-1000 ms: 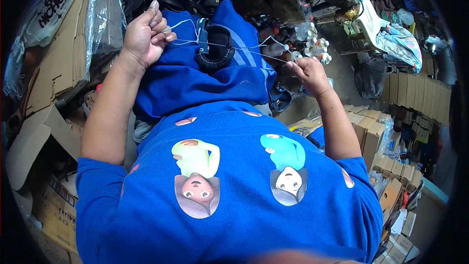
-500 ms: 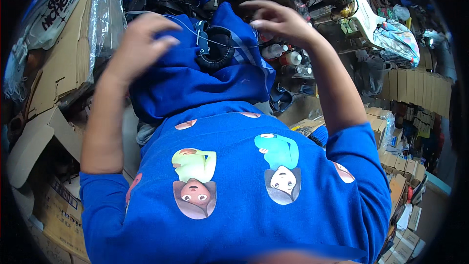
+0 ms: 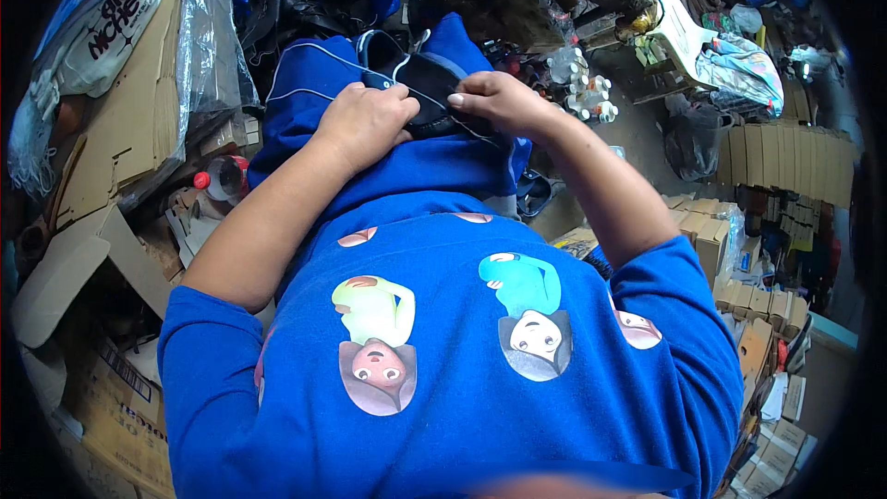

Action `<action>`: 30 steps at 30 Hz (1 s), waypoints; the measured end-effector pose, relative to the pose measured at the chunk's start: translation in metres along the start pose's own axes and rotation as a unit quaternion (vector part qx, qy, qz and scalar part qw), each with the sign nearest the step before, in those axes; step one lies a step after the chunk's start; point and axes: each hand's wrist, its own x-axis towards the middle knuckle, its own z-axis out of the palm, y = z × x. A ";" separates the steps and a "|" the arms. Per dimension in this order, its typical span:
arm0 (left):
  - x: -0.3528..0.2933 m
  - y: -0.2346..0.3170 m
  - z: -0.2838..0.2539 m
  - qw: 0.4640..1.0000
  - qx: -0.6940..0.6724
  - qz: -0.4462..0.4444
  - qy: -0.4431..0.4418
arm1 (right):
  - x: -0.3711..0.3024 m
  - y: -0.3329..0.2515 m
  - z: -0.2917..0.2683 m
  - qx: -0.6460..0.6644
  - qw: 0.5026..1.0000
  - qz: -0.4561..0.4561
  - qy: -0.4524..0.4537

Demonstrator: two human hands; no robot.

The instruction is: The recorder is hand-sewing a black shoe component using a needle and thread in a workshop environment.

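Note:
A black shoe (image 3: 430,83) with an open top and a strap lies across my lap on blue cloth (image 3: 309,83). A thin pale thread (image 3: 319,91) loops from the left over the cloth and crosses the shoe. My left hand (image 3: 368,122) is closed on the shoe's near left edge, its fingertips partly hidden. Over the shoe's right side, my right hand (image 3: 494,102) has thumb and fingers pinched together where the thread runs. Part of the shoe's near side is hidden by my hands.
Flattened cardboard (image 3: 139,129) and clear plastic wrap stand at the left, near a red-capped bottle (image 3: 222,179). Several white-capped bottles (image 3: 591,97) stand beyond my right hand. A white plastic chair (image 3: 684,32) holds patterned cloth. Another dark shoe (image 3: 536,192) lies right of my lap.
Both hands have come down and inward from raised, spread positions onto the shoe. The shoe has turned on my lap, and the thread now hangs in a wider loop at the left.

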 end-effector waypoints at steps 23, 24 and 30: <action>0.029 -0.022 -0.012 0.947 -0.296 -0.049 0.115 | -0.010 -0.004 0.009 0.079 0.992 -0.016 0.095; 0.037 -0.026 -0.010 0.947 -0.295 -0.050 0.116 | -0.009 -0.005 0.008 0.096 0.994 -0.002 0.044; 0.066 -0.017 -0.007 0.950 -0.310 -0.022 -0.021 | -0.026 -0.011 0.003 0.024 0.999 -0.035 0.004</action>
